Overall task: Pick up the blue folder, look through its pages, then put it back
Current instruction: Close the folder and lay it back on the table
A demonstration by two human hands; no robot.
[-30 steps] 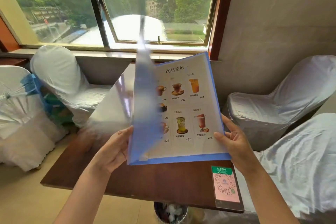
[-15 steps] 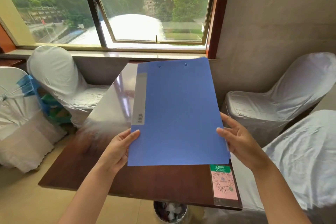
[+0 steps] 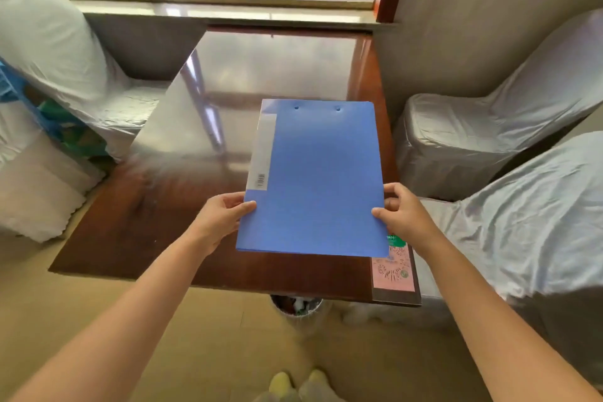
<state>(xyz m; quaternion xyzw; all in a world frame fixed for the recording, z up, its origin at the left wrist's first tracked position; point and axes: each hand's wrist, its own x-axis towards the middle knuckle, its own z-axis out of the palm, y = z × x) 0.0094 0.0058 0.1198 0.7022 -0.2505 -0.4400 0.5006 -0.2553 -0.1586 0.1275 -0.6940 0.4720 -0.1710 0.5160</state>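
Note:
The blue folder (image 3: 315,179) is closed, its cover facing up, with a grey spine label and barcode along its left side. It lies low over the right half of the dark wooden table (image 3: 156,212); whether it rests on the surface I cannot tell. My left hand (image 3: 219,220) grips its lower left edge, thumb on the cover. My right hand (image 3: 402,217) pinches its lower right edge the same way.
A pink QR-code card (image 3: 393,268) is at the table's near right corner, partly under the folder. Chairs in white covers stand at left (image 3: 55,52) and right (image 3: 483,127). A waste bin (image 3: 295,307) sits under the table's near edge. The window sill lies beyond.
The folder's cover swung shut over the drinks menu page. Then both hands lowered the closed folder from an upright tilt down flat toward the table, and my view tipped downward.

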